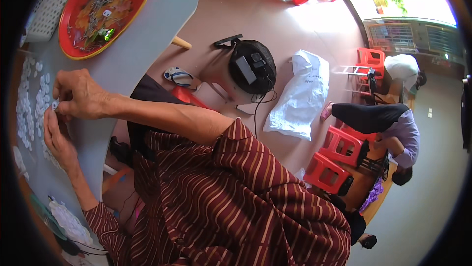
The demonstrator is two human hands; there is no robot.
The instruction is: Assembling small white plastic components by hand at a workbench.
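My right hand [81, 93] reaches in over the grey table, its thumb and fingers pinched at a small white plastic piece [54, 104]. Just below it in the picture, my left hand [60, 138] has its fingertips closed on the same piece, so the two hands meet there. Many similar small white pieces [28, 106] lie scattered on the table [167, 7] beside my hands. A red bowl with a gold rim [66, 30] stands above my right hand; it holds many thin metal pins [105, 0], a white piece and a shiny green wrapper [104, 34].
A white perforated basket [54, 7] sits beside the bowl. A clear plastic bag [71, 221] lies at lower left. On the floor are a white sack [302, 93], a sandal [178, 76] and a stool with black gear [251, 66]. Other people sit by red stools [341, 145] at right.
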